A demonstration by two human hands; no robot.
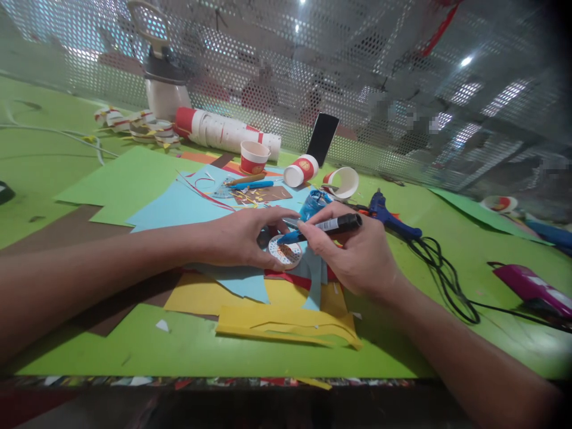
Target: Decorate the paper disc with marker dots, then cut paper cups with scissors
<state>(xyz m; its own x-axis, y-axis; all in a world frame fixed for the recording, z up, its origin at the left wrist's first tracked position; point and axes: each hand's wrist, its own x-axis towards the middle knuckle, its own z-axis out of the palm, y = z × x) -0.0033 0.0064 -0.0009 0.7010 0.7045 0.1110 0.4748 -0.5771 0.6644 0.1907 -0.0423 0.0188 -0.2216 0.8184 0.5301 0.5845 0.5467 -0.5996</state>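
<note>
Head view: the left hand (243, 238) pins a small round paper disc (286, 252) flat on the coloured paper sheets (250, 286) near the middle of the green bench (134, 345); the right hand (357, 253) grips a black marker (333, 224), its tip beside the disc. Judged best practice: hold the disc firmly and keep the marker strokes short, with the wrist braced on the bench.

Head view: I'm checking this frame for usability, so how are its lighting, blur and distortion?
Head view: bright, even light overhead, with glare spots on the mesh screen; fisheye bending bows the table edge and darkens the corners; both hands, right hand with the marker, are sharp; the background behind the mesh is blurred.
</note>
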